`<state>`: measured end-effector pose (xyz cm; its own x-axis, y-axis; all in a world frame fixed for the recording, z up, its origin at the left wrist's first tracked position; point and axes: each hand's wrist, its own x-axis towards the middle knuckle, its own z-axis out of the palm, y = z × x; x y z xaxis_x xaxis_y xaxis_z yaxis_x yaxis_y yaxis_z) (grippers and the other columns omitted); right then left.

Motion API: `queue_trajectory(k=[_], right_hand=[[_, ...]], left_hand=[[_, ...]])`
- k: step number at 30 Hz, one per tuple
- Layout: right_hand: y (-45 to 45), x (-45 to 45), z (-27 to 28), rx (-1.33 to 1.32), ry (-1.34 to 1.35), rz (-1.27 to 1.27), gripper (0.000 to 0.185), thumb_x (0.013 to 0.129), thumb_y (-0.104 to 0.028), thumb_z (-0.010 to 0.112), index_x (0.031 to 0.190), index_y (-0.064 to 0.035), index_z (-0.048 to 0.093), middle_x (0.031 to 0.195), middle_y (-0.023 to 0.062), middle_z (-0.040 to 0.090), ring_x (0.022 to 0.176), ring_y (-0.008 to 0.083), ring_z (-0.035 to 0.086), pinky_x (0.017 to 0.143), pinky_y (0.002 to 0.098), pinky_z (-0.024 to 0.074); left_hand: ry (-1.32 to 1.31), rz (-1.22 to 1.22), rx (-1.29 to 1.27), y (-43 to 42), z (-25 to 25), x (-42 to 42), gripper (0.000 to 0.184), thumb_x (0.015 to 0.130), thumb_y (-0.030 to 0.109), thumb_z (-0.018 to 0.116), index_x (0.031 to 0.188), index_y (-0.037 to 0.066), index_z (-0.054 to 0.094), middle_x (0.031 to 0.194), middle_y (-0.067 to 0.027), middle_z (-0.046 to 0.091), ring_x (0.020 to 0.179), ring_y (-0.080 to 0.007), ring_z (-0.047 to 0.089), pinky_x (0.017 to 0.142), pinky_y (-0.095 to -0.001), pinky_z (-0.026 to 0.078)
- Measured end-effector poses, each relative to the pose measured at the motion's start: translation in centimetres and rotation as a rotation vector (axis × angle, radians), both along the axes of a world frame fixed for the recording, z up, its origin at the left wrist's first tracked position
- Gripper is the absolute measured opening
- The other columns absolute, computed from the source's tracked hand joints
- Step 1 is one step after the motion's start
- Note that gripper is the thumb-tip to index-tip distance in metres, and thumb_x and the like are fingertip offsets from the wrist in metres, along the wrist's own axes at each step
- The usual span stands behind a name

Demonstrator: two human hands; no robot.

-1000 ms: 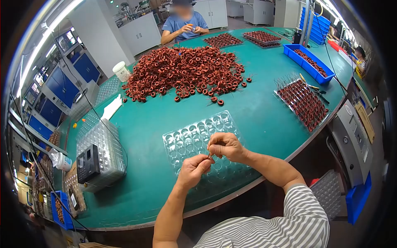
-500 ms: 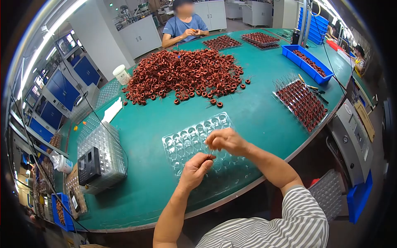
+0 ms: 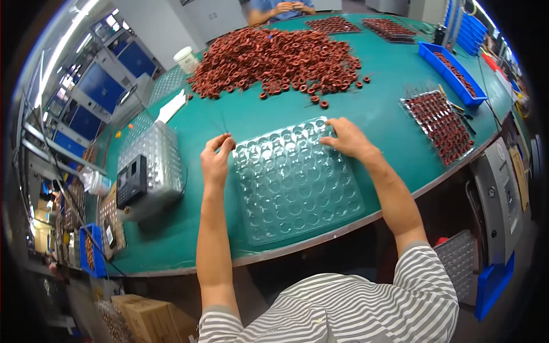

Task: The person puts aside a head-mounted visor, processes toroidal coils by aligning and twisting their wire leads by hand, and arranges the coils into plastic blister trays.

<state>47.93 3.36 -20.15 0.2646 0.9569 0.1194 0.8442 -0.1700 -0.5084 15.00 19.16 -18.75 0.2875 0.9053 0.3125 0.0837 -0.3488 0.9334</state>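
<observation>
My left hand (image 3: pixel 215 162) is closed in a pinch on a small reddish-brown wire-wound ring coil (image 3: pixel 230 143), its thin leads pointing up. That hand is beside the far left corner of a clear plastic tray (image 3: pixel 297 191) with rows of round pockets. Over the tray's far right corner, my right hand (image 3: pixel 350 139) has thumb and forefinger spread apart, the fingertips at the tray's edge. Whether they press on the plastic I cannot tell. Beyond the tray lies a large heap of similar ring coils (image 3: pixel 274 60).
Stacked clear trays (image 3: pixel 154 171) with a black device (image 3: pixel 131 182) stand at left. At right are a filled coil tray (image 3: pixel 437 126) and a blue bin (image 3: pixel 454 74). A white cup (image 3: pixel 186 59) stands by the heap. A co-worker's hands (image 3: pixel 290 7) are across the table.
My hands have moved apart: the left, with the coil, to the tray's far left corner, the right to its far right corner. The camera view has tilted down.
</observation>
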Motion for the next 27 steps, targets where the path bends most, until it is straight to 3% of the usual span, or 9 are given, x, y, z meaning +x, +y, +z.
queue_trajectory(k=[2, 5, 10, 16, 19, 21, 25, 27], right_hand=[[-0.1, -0.7, 0.4, -0.013, 0.022, -0.003, 0.059, 0.083, -0.044, 0.072, 0.127, -0.0079, 0.057, 0.116, 0.0189, 0.058, 0.108, 0.0369, 0.058, 0.093, 0.0434, 0.0477], [-0.4, -0.9, 0.7, -0.007, 0.017, -0.014, 0.059, 0.083, -0.043, 0.073, 0.128, -0.0088, 0.057, 0.116, 0.0173, 0.058, 0.108, 0.0360, 0.058, 0.093, 0.0428, 0.0477], [-0.2, -1.2, 0.4, 0.009, 0.012, 0.006, 0.059, 0.083, -0.042, 0.073, 0.128, -0.0086, 0.057, 0.113, 0.0170, 0.059, 0.107, 0.0356, 0.058, 0.092, 0.0427, 0.0477], [0.1, -1.4, -0.2, 0.048, -0.030, 0.014, 0.059, 0.082, -0.043, 0.073, 0.127, -0.0078, 0.058, 0.110, 0.0161, 0.059, 0.105, 0.0340, 0.058, 0.090, 0.0418, 0.0480], [0.7, -1.1, 0.0, 0.113, -0.042, 0.056, 0.051, 0.083, -0.036, 0.075, 0.121, -0.0048, 0.061, 0.103, 0.0145, 0.062, 0.097, 0.0309, 0.061, 0.085, 0.0401, 0.0497], [1.7, -0.2, 0.9, -0.039, 0.256, -0.041, 0.057, 0.081, -0.042, 0.074, 0.119, -0.0018, 0.061, 0.104, 0.0148, 0.062, 0.101, 0.0295, 0.061, 0.086, 0.0394, 0.0498], [6.2, 2.5, -1.1, 0.210, -0.005, -0.281, 0.056, 0.081, -0.039, 0.074, 0.121, -0.0027, 0.059, 0.112, 0.0145, 0.062, 0.106, 0.0314, 0.061, 0.088, 0.0396, 0.0498], [8.5, 3.3, -2.4, 0.182, -0.077, -0.322, 0.057, 0.081, -0.039, 0.073, 0.125, -0.0073, 0.056, 0.122, 0.0142, 0.057, 0.109, 0.0338, 0.060, 0.091, 0.0434, 0.0489]], left_hand=[[0.004, 0.032, -0.068, 1.4, -1.3, -0.3, 0.016, 0.089, 0.015, 0.071, 0.090, -0.001, 0.074, 0.104, -0.0099, 0.067, 0.098, -0.0165, 0.062, 0.085, -0.0294, 0.049], [0.144, 0.035, 0.050, 1.6, -3.1, -0.8, 0.019, 0.088, 0.019, 0.073, 0.094, 0.001, 0.074, 0.111, -0.0111, 0.065, 0.103, -0.0178, 0.060, 0.085, -0.0309, 0.050], [0.082, 0.024, 0.061, 0.3, -3.9, 0.0, 0.018, 0.090, 0.014, 0.071, 0.098, -0.002, 0.073, 0.108, -0.0098, 0.062, 0.079, -0.0139, 0.065, 0.073, -0.0270, 0.056], [0.239, 0.198, 0.078, 0.2, -4.0, 0.7, 0.020, 0.086, 0.019, 0.074, 0.097, 0.002, 0.074, 0.099, -0.0074, 0.065, 0.076, -0.0141, 0.066, 0.071, -0.0276, 0.052], [0.276, 0.229, 0.117, 0.3, -4.2, 0.4, 0.020, 0.086, 0.019, 0.073, 0.097, 0.002, 0.074, 0.100, -0.0089, 0.064, 0.076, -0.0152, 0.066, 0.070, -0.0282, 0.053], [0.297, 0.240, 0.144, 0.4, -4.2, 0.1, 0.022, 0.087, 0.019, 0.072, 0.101, 0.002, 0.073, 0.101, -0.0091, 0.064, 0.077, -0.0153, 0.067, 0.070, -0.0290, 0.054], [0.190, 0.245, 0.066, 0.3, -4.4, 0.3, 0.025, 0.086, 0.018, 0.071, 0.104, 0.001, 0.071, 0.102, -0.0108, 0.064, 0.080, -0.0190, 0.067, 0.073, -0.0314, 0.054], [0.299, 0.311, 0.223, 0.6, -4.6, 0.3, 0.027, 0.085, 0.016, 0.072, 0.106, -0.001, 0.070, 0.103, -0.0133, 0.065, 0.085, -0.0236, 0.067, 0.078, -0.0341, 0.054]])
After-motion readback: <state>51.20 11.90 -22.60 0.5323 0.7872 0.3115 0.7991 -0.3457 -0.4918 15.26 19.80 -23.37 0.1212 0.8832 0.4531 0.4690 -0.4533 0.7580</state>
